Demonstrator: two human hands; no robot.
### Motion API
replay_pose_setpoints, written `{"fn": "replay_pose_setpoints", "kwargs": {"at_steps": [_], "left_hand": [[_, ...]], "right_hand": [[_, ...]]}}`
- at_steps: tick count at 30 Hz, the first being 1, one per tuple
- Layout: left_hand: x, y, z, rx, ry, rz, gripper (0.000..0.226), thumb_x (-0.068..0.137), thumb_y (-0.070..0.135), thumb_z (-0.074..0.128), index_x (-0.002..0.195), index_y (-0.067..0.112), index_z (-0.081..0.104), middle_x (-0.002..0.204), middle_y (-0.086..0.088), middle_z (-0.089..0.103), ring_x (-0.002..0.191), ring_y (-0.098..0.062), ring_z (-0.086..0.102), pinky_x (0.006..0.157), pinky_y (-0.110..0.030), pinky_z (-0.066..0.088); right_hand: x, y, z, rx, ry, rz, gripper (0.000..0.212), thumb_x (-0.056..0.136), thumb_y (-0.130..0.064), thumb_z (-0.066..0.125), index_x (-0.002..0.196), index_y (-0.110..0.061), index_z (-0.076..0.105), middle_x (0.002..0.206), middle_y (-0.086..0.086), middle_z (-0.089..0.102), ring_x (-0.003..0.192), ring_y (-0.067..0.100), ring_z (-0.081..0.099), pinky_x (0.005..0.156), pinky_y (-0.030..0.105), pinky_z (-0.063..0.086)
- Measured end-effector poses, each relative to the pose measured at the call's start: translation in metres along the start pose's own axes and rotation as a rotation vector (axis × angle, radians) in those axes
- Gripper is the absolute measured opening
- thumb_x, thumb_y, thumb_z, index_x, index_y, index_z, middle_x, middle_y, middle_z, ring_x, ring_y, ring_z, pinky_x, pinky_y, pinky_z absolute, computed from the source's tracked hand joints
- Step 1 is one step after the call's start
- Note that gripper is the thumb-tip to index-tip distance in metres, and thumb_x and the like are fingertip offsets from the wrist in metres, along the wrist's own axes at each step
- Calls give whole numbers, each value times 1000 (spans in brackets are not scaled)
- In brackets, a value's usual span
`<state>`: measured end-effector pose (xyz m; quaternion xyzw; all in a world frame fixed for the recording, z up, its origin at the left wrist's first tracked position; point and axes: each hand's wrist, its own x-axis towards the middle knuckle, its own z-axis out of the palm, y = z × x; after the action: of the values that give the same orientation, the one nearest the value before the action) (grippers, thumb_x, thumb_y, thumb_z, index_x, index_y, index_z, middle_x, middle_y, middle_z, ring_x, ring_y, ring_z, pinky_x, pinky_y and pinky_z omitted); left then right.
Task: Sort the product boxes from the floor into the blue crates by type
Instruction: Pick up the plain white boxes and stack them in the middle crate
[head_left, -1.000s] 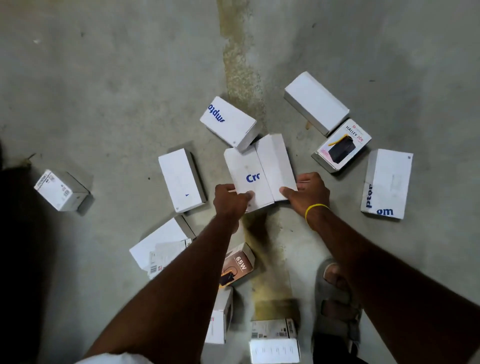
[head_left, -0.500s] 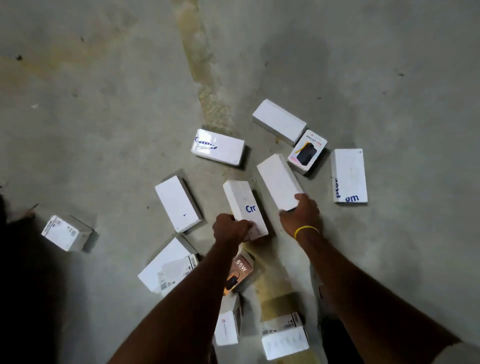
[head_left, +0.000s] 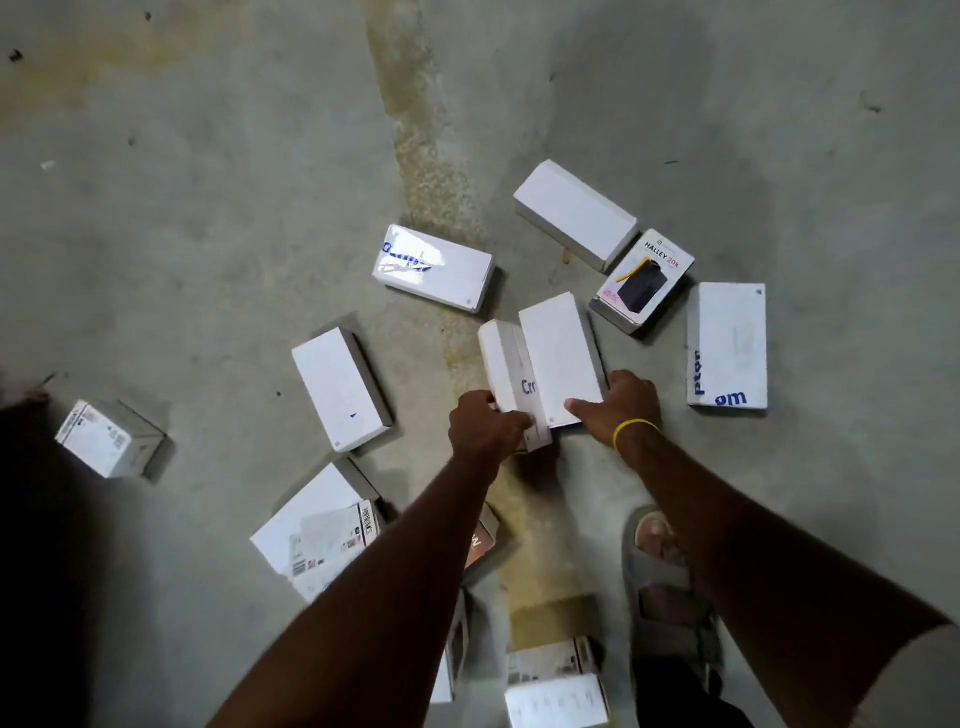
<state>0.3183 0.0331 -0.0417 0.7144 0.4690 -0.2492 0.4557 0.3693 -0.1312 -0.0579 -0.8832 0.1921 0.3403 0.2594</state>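
- Nearest, a sandal stands on the concrete floor, with more white boxes lying just beside it.
- The left hand grips the near end of the lettered box, its fingers curled round the edge. The right hand holds the plain box, thumb on top and fingers curled round the near corner.
- The two boxes touch side by side, the plain one overlapping the lettered one's edge (whether either is clear of the floor I cannot tell).
- The step in hand, as I judge it, is gathering two like boxes into one pair.
- Just beyond the pair lies a picture box of another type, with more white boxes scattered around it.
- The blue crates are out of view, so the next move calls for squaring the pair, lifting both boxes together with a firm grip, and turning to find the matching crate.
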Motion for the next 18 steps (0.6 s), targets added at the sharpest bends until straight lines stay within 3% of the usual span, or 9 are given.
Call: {"fn": "replay_pose_setpoints", "kwargs": {"at_steps": [4, 9, 11, 13, 15, 18], "left_hand": [[-12, -3, -13, 47, -16, -34, 72, 39, 39, 81, 107, 19, 70, 106, -2, 72, 91, -28, 72, 76, -43, 62], [-62, 8, -29, 146, -26, 22, 55, 45, 32, 74, 97, 14, 67, 89, -2, 71, 73, -27, 73, 65, -41, 63], [-93, 23, -39, 249, -19, 116, 55, 47, 36, 70, 98, 16, 67, 94, -3, 71, 81, -27, 72, 71, -37, 62], [-131, 48, -52, 368, -36, 199, 44, 60, 29, 69, 100, 12, 66, 101, -5, 66, 96, -30, 66, 79, -26, 50], [-168, 68, -66, 453, -36, 302, 35, 70, 24, 65, 102, 9, 65, 109, -12, 65, 108, -35, 61, 83, -29, 46], [-239, 99, -90, 525, -82, 448, 37, 70, 29, 56, 97, 6, 65, 109, -17, 68, 107, -39, 63, 88, -37, 51]], "right_hand": [[-22, -11, -11, 115, -116, 95, 72, 64, -50, 85, 121, -11, 63, 125, 14, 63, 114, 31, 60, 93, 32, 47], [-86, -21, -44, 174, -28, 101, 69, 73, -37, 83, 124, -5, 50, 128, 17, 60, 119, 33, 57, 98, 35, 47], [-121, -22, -65, 193, 36, 100, 64, 76, -34, 80, 126, -4, 52, 128, 19, 58, 120, 35, 55, 100, 38, 46], [-161, -23, -92, 191, 111, 91, 59, 79, -32, 76, 126, -5, 54, 129, 20, 57, 121, 36, 52, 101, 39, 44], [-207, -23, -119, 191, 189, 88, 50, 82, -28, 72, 124, -8, 55, 124, 19, 58, 119, 36, 53, 97, 37, 45], [-295, -24, -167, 184, 316, 111, 43, 85, -30, 67, 122, -12, 54, 118, 15, 60, 115, 35, 56, 91, 35, 45]]}}
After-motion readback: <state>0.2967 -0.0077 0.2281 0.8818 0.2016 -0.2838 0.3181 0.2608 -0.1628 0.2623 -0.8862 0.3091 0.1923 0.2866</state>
